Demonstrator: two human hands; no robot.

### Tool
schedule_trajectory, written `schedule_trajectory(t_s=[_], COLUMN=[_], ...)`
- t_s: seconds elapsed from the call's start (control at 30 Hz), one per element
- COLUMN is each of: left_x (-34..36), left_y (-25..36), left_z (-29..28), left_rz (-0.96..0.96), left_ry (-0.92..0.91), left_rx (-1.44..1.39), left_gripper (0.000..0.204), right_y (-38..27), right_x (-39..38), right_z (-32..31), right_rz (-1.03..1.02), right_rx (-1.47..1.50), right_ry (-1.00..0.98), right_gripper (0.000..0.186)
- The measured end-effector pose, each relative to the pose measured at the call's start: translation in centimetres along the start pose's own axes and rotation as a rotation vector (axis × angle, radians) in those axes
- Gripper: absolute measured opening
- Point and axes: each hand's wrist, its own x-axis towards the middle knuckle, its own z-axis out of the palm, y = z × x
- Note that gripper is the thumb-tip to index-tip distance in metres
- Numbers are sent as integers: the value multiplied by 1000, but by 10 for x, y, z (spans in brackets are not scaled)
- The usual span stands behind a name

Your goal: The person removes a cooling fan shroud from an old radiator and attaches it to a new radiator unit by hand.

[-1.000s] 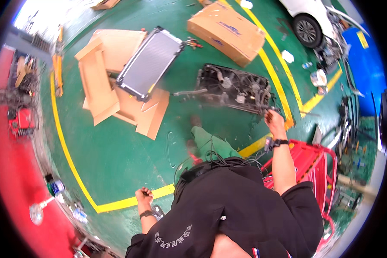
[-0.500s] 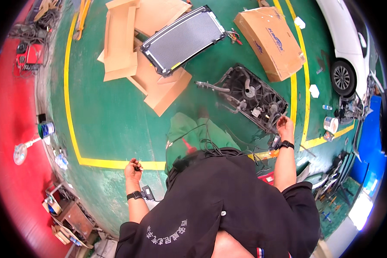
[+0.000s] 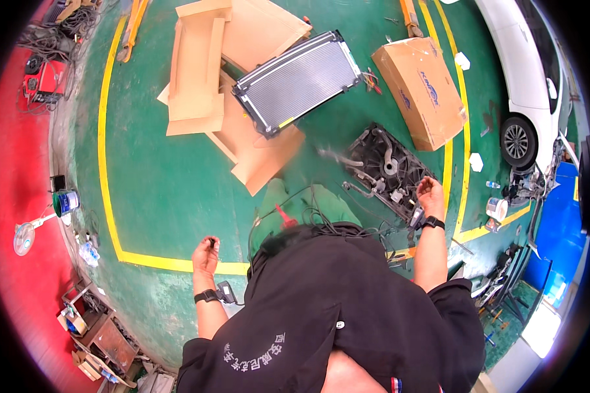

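My left hand (image 3: 206, 257) is held out at my left side above the green floor, near the yellow line. Its fingers are curled round a small black object (image 3: 211, 243) whose kind I cannot make out. On the other side, my right hand (image 3: 431, 196) has its fingers curled inward; whatever may be inside them is hidden. Beyond it in the picture lies a black radiator fan assembly (image 3: 390, 167) with hoses, flat on the floor. Farther off, a silver radiator (image 3: 301, 84) in a black frame rests across opened cardboard (image 3: 269, 154).
A brown cardboard box (image 3: 421, 92) lies at the far right, with red-handled pliers (image 3: 372, 80) beside the radiator. A white car (image 3: 519, 59) stands at the right edge. A white bucket (image 3: 497, 208) is below it. Dark cables (image 3: 318, 213) hang before my legs.
The radiator, cardboard, box and fan assembly have shifted down and slightly right in view. My left hand has turned and risen a little, still closed. My right hand stays nearly in place.
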Motion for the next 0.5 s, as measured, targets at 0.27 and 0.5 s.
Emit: schedule_trajectory(t_s=[0.27,0.5], left_x=[18,34], left_y=[94,51], left_z=[64,20], left_rz=[-64,-118], left_ry=[108,166], left_rx=[187,115], left_gripper=[39,21], right_y=[15,1], right_x=[-52,-49], right_z=[58,61], right_rz=[3,29], right_rx=[-29,-72], right_ry=[-16,13], right_gripper=[10,11])
